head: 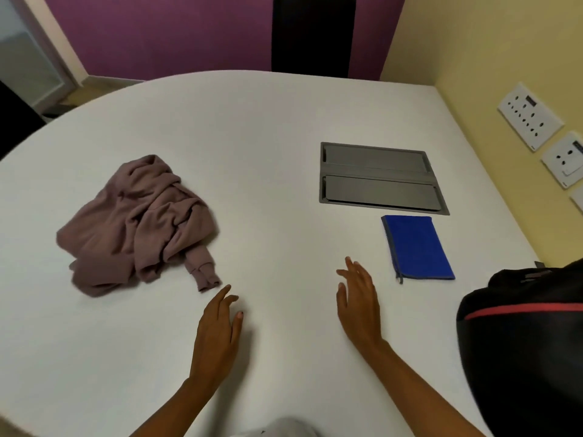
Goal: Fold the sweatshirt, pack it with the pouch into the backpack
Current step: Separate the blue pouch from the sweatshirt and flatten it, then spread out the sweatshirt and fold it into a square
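Quick count, nothing fancy. One crumpled mauve sweatshirt (pixel 135 228) at 9 o'clock, one blue pouch (pixel 416 247) at 3, and one black backpack (pixel 520 342) at 4. Two bare hands at 6: left hand (pixel 217 335) and right hand (pixel 359 307). One white table (pixel 252 137). One grey hatch (pixel 381 178) at 1, with two flaps. At 2 on the wall, an upper socket plate (pixel 530 116), a lower socket plate (pixel 564 159), and a sliver of a third at the edge. One dark chair (pixel 312 33) at 12.

Bench (pixel 284 127): sweatshirt (pixel 138 225) at left, crumpled; cable hatch (pixel 378 178) set in at far right; pouch (pixel 416 247) just near of the hatch; backpack (pixel 523 342) at near right edge; hands (pixel 217 335) near centre, between sweatshirt and pouch.
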`<state>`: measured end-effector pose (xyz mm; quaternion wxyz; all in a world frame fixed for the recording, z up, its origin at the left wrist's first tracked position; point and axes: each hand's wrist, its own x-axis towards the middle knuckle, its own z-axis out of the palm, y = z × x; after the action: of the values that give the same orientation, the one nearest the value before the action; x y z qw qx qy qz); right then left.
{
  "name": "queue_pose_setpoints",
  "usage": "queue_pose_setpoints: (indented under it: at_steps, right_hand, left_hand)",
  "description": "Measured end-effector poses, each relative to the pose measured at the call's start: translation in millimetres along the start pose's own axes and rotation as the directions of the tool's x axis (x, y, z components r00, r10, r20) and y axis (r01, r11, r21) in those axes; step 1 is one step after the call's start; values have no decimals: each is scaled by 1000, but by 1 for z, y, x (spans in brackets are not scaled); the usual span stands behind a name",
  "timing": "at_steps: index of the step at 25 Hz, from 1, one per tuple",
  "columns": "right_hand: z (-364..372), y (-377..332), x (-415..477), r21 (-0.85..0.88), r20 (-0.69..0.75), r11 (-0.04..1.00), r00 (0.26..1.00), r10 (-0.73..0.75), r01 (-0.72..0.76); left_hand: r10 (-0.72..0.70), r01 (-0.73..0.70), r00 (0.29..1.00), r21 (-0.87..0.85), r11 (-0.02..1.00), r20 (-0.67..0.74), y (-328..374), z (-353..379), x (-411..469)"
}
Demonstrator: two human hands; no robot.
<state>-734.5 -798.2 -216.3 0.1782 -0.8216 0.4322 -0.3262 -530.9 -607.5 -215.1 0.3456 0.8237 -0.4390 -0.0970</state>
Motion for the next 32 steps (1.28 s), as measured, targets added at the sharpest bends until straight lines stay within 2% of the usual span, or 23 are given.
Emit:
queue_pose_setpoints:
  at_steps: [8, 12, 15, 17, 19, 21, 22, 25, 29, 32]
  right_hand:
    - [54, -99, -39, 75, 144, 989, 980, -140, 130]
    - [90, -138, -39, 82, 186, 982, 966, -182, 169]
    - [124, -164, -28, 17, 256, 986, 953, -164, 165]
    - [146, -180, -18, 10, 325, 983, 929, -176, 183]
    - [163, -195, -9, 39, 459, 977, 864, -205, 211]
    - [182, -198, -9, 10, 488, 953, 831, -268, 302]
    - [190, -195, -12, -33, 517, 949, 817, -253, 315]
    - [201, -181, -17, -120, 538, 940, 817, -209, 320]
    - [189, -159, -3, -269, 407, 916, 897, -172, 298]
    - [180, -160, 11, -322, 343, 932, 938, -51, 168]
  left_hand:
    - [-109, 114, 989, 41, 993, -101, -55, -55, -35]
    - [-142, 147, 982, 33, 989, -121, -89, -83, -18]
    - [-160, 169, 974, 45, 985, -159, -115, -106, 8]
    - [-168, 188, 968, 101, 977, -185, -133, -120, 27]
    - [-149, 184, 974, 218, 958, -168, -153, -132, 49]
    - [-127, 168, 981, 318, 933, -148, -172, -144, 70]
    - [-135, 181, 978, 322, 929, -158, -180, -150, 80]
    - [-199, 248, 953, 210, 946, -226, -194, -164, 102]
    - [-231, 248, 921, 15, 969, -315, -191, -169, 114]
    - [-208, 203, 928, -50, 978, -310, -175, -165, 111]
